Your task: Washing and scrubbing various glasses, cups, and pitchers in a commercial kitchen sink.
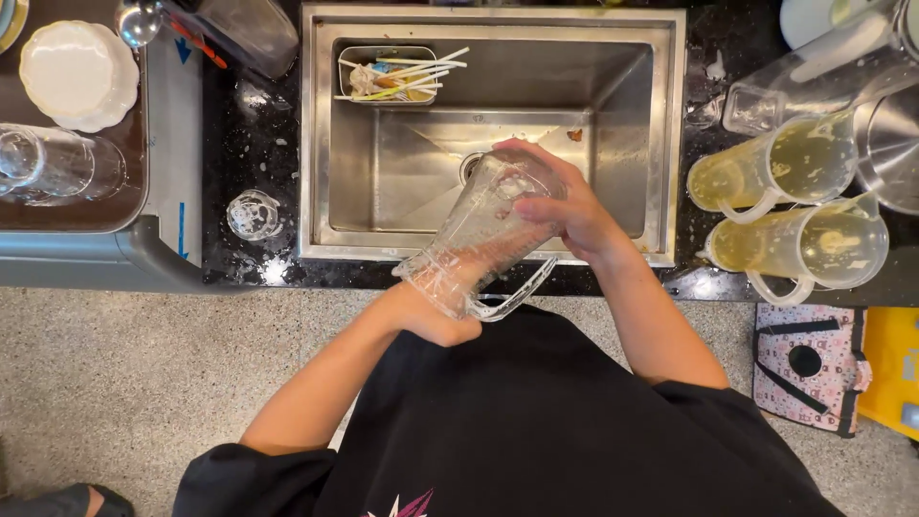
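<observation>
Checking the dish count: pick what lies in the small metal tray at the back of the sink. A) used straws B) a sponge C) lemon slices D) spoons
A: the small metal tray in the back left corner of the sink holds a heap of used straws, white and yellowish.

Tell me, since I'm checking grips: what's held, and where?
A clear pitcher: left hand under its base, right hand at its rim, over the sink.

Blue arrow marks (182, 230) on the grey tray rack's (144, 251) rim, left of the sink
</observation>
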